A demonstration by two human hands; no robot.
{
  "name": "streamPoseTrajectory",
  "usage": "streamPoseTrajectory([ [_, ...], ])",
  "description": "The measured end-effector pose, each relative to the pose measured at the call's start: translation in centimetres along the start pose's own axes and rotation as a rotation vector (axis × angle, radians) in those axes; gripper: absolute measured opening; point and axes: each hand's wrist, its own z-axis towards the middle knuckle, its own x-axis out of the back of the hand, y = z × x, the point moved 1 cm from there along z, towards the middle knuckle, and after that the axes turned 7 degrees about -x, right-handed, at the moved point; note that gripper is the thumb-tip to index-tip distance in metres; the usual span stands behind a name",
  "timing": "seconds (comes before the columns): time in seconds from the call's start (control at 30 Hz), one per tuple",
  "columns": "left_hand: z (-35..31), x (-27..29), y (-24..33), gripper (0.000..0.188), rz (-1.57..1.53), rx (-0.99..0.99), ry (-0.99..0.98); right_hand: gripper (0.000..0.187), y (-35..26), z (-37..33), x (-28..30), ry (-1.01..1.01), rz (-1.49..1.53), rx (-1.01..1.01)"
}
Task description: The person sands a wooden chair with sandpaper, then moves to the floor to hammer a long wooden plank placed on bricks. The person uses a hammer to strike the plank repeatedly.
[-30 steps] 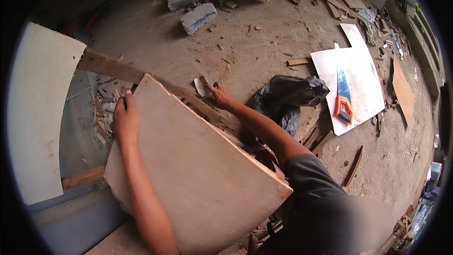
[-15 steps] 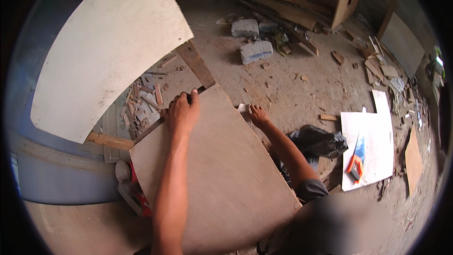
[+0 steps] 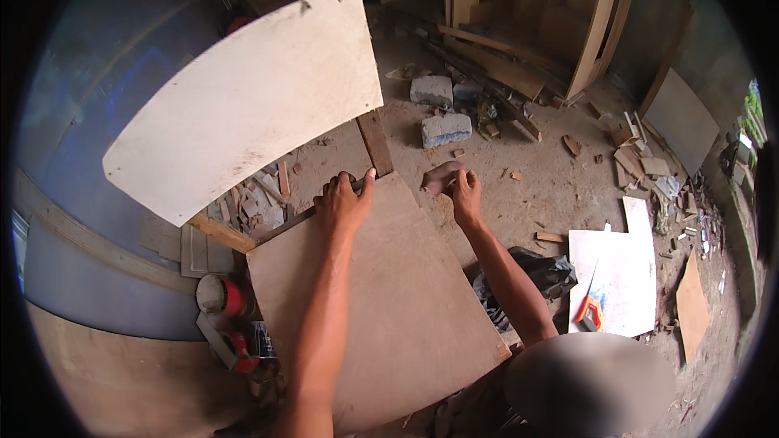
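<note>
The board looks matt wood, the blocks rough concrete, the bag glossy plastic.

The brown scrap in the right fingers is too blurred to identify, with the left forearm cropped below.

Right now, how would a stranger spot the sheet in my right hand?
Find the large tan panel under your left hand. Past its upper right edge, your right hand pinches a small, bent brown sheet. Unlike the wood scraps on the floor, it is held.
</note>
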Motion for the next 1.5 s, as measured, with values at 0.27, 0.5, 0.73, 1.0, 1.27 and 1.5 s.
streamPoseTrajectory([
  [0.27, 0.8, 0.2, 0.5, 0.048, -0.569, -0.142, 0.218, 0.015, -12.1, -10.2, -6.2, -0.221, -0.363, 0.142],
  [0.5, 0.8, -0.3, 0.4, 0.049, -0.91, -0.23, 0.201, 0.029, -12.0, -14.8, -10.3, -0.157, -0.837, 0.368],
  [0.73, 1.6, -1.3, -0.7, 0.049, -1.046, -0.204, 0.241, 0.029, -9.1, -14.9, -12.4, -0.023, -0.89, 0.27],
  [1.0, 1.6, -0.9, 0.6, 0.041, -0.921, -0.187, 0.15, 0.012, -12.7, -9.9, -12.5, 0.18, -0.327, 0.387],
  [1.27, 1.8, -1.0, -0.3, 0.032, -0.756, -0.163, 0.124, 0.031, -26.7, -10.0, -22.1, 0.053, -0.273, 0.81],
  [1.5, 2.0, -1.3, 0.6, 0.028, -0.564, -0.23, 0.206, 0.039, -23.0, -9.8, -19.7, 0.106, -0.651, 0.813],
])
